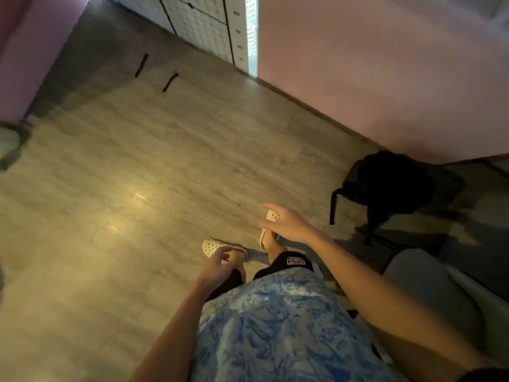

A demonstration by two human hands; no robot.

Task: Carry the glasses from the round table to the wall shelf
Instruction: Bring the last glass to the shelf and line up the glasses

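Observation:
No glasses, round table or wall shelf show in the head view. My left hand (217, 264) hangs low in front of my body with its fingers loosely curled and nothing in it. My right hand (286, 223) is held out a little further forward, fingers spread, holding nothing. Both hands are above my feet in white perforated clogs (212, 247) on a pale wood floor (137, 175). The picture is blurred by motion.
A black chair (385, 188) stands at the right by the pink wall (385, 78). A grey seat (429, 282) is close at my right side. A white gridded panel (209, 26) stands at the far end. Two dark strips (154, 70) lie on the floor.

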